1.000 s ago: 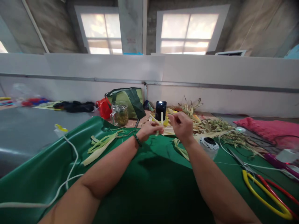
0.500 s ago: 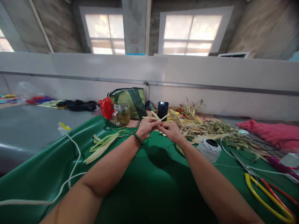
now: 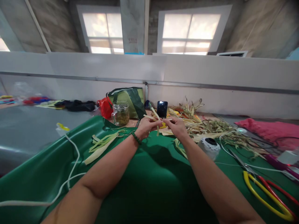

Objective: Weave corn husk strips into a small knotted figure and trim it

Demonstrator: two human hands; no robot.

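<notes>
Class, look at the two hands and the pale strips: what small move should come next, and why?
Probably the right hand should fold one loose end over the join while the left hand pinches firmly: the pale strips meet at both hands' fingertips, and their ends stick out at different angles.

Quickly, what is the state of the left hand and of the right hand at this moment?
Left hand: closed, holding pale strips.
Right hand: closed, pinching at the same strips, close to the left hand.
</notes>
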